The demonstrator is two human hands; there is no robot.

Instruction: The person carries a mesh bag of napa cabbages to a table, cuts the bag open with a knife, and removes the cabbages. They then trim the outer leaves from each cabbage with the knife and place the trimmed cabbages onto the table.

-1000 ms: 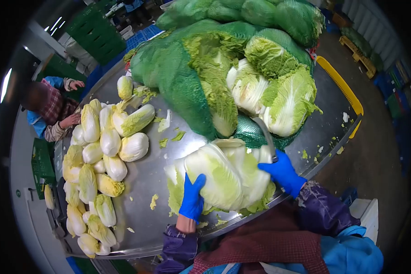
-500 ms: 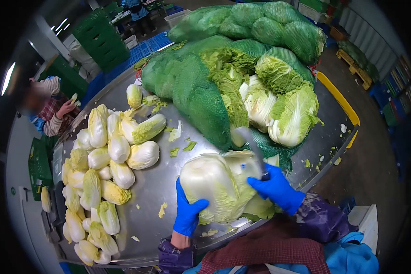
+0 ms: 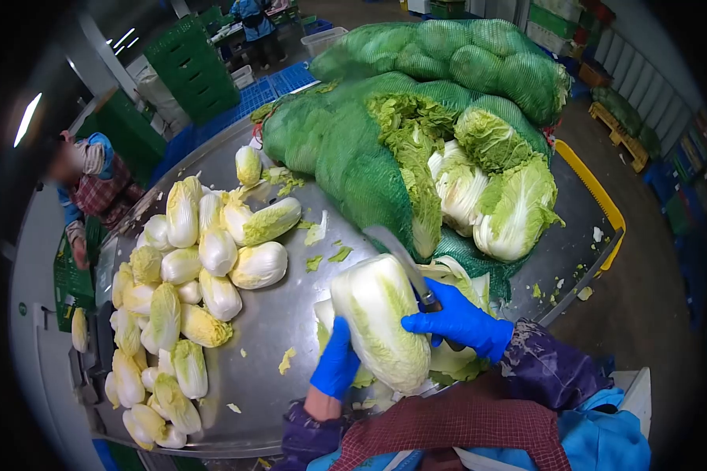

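Observation:
A pale napa cabbage (image 3: 377, 322) stands tilted at the near edge of the metal table, with loose outer leaves (image 3: 454, 275) around it. My left hand (image 3: 336, 363), in a blue glove, is closed against its left side; some fingers are hidden behind it. In my blue-gloved right hand (image 3: 465, 320) is a knife (image 3: 401, 255), its curved blade pointing up and away along the cabbage's right side. My right thumb touches the cabbage. Beyond my hands, a torn green net sack (image 3: 346, 149) shows leafy napa cabbages (image 3: 514, 208).
Several trimmed cabbages (image 3: 216, 251) lie piled on the left of the metal table (image 3: 267, 337). Another full net sack (image 3: 456, 63) lies behind the torn one. A yellow edge piece (image 3: 593, 196) borders the right. A co-worker (image 3: 94, 177) stands at far left, near green crates (image 3: 188, 71).
The cabbage has turned and tipped more upright, and outer leaves have come away around it. My left hand has shifted right along with it. The co-worker's hand has dropped lower.

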